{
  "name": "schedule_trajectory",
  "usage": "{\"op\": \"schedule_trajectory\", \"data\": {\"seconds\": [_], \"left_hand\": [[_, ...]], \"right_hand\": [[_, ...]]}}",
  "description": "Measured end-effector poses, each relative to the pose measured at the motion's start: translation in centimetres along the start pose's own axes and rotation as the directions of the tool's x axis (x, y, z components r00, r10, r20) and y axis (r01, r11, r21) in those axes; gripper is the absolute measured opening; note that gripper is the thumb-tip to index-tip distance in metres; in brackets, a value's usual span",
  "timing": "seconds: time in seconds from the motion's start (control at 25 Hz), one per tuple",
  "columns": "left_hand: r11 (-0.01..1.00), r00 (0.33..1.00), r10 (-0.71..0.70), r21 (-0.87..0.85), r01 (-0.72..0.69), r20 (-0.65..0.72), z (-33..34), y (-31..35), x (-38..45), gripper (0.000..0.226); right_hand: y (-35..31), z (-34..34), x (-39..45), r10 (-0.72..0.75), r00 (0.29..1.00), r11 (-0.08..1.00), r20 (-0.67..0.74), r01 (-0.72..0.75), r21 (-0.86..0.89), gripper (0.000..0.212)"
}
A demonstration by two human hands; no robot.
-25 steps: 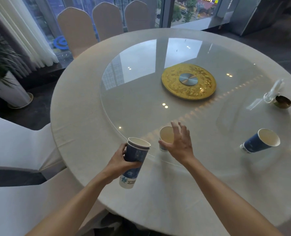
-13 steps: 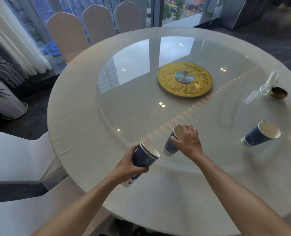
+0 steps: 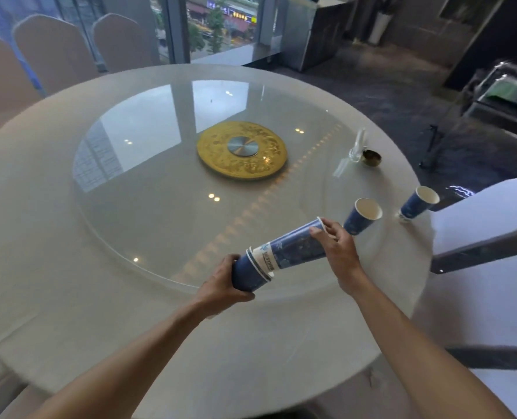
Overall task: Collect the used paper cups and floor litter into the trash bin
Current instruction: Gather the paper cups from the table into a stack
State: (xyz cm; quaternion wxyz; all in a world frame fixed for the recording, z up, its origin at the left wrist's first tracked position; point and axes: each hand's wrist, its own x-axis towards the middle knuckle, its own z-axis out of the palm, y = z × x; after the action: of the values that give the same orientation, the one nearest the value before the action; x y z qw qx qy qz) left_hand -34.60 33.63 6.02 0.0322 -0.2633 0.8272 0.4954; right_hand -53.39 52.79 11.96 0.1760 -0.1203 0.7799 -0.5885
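Note:
My left hand (image 3: 224, 284) grips a nested stack of blue paper cups (image 3: 249, 273), held on its side above the table's near edge. My right hand (image 3: 337, 247) holds another blue paper cup (image 3: 296, 246) by its rim end, its base pushed partly into the stack's mouth. Two more blue paper cups stand on the round white table (image 3: 54, 267) to the right: one (image 3: 361, 216) just beyond my right hand, one (image 3: 417, 204) near the table's right edge. No trash bin is in view.
A glass turntable (image 3: 148, 176) with a gold centre disc (image 3: 242, 149) covers the table's middle. A clear glass object (image 3: 357, 149) and a small brass bowl (image 3: 371, 158) sit at the right. Covered chairs (image 3: 487, 219) ring the table; a metal cart (image 3: 505, 98) stands far right.
My right hand picked the cup off the turntable's edge and brought it to the stack. My left hand tipped the stack sideways. My view swung right, showing the second standing cup fully.

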Motion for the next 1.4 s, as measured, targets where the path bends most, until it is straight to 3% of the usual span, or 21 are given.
{"op": "schedule_trajectory", "data": {"seconds": [0.36, 0.56, 0.64, 0.72, 0.76, 0.84, 0.88, 0.96, 1.04, 1.2, 1.4], "left_hand": [[0.986, 0.990, 0.133, 0.090, -0.137, 0.054, 5.3, 5.2, 2.2, 0.084], [0.996, 0.997, 0.064, 0.055, -0.067, 0.049, 10.7, 9.0, 4.0, 0.077], [0.998, 0.999, 0.034, 0.055, -0.034, 0.013, 13.2, 10.3, 5.0, 0.075], [0.999, 1.000, -0.014, 0.052, 0.014, -0.010, 15.3, 11.2, 5.7, 0.074], [0.999, 0.999, -0.037, 0.034, 0.038, -0.021, 16.4, 11.6, 6.1, 0.074], [0.997, 0.997, -0.071, 0.001, 0.071, -0.040, 17.9, 12.2, 6.1, 0.074], [0.996, 0.994, -0.093, -0.002, 0.093, -0.049, 18.3, 12.2, 6.0, 0.074], [0.990, 0.988, -0.139, -0.001, 0.140, -0.072, 18.9, 12.3, 5.6, 0.076], [0.983, 0.979, -0.183, -0.022, 0.182, -0.088, 19.3, 12.0, 5.1, 0.076], [0.970, 0.968, -0.236, -0.071, 0.231, -0.086, 20.2, 11.7, 3.0, 0.075], [0.966, 0.965, -0.251, -0.083, 0.244, -0.082, 21.0, 11.4, 0.5, 0.077]], "right_hand": [[3.7, -2.4, -0.9, 0.091, 0.960, 0.994, 0.266, -0.074, -0.075, 0.060], [6.8, -5.0, 1.5, 0.151, 0.917, 0.978, 0.368, -0.084, -0.190, 0.064], [8.2, -7.2, 2.9, 0.193, 0.868, 0.979, 0.458, -0.137, -0.153, 0.080], [8.9, -9.6, 4.6, 0.218, 0.814, 0.974, 0.538, -0.147, -0.172, 0.080], [9.2, -10.9, 5.8, 0.200, 0.820, 0.976, 0.536, -0.116, -0.187, 0.078], [9.6, -13.1, 8.8, 0.061, 0.930, 0.951, 0.364, 0.057, -0.305, 0.077], [9.9, -14.0, 10.6, -0.057, 0.969, 0.894, 0.240, 0.156, -0.420, 0.075], [10.0, -15.6, 14.6, -0.263, 0.959, 0.694, 0.107, 0.265, -0.669, 0.078], [9.7, -16.6, 17.9, -0.209, 0.970, 0.578, 0.124, 0.225, -0.785, 0.092], [10.4, -17.1, 22.4, -0.017, 0.983, 0.484, 0.184, 0.170, -0.859, 0.114], [11.4, -15.7, 23.3, -0.058, 0.970, 0.451, 0.235, 0.236, -0.861, 0.092]]}}
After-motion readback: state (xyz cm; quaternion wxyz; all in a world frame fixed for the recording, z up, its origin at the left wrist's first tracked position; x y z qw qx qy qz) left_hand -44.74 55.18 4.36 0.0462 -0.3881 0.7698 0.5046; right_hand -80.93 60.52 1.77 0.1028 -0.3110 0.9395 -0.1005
